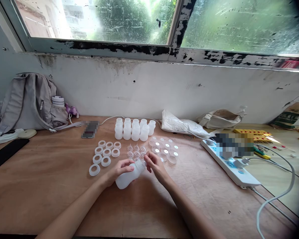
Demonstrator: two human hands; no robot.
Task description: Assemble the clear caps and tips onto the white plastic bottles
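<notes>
My left hand [123, 167] is wrapped round a frosted white baby bottle [127, 178], which tilts with its neck up to the right. At that neck my right hand [153, 162] has its fingers pinched together; a small clear part seems to be between them, too hidden to name. Just beyond lie several clear nipples [136, 148] in rows. White screw rings [106, 152] are laid out to the left, and clear round caps [164, 151] to the right. Behind them several more frosted bottles [135, 132] stand upright in a block.
At the right a white power strip [229, 164] has plugs and looping cables [292, 172]. A white padded bag [180, 122] and a beige pouch [218, 119] lie by the wall. On the left are a grey backpack [27, 103], a black phone-like slab [8, 153] and a blurred phone [90, 129].
</notes>
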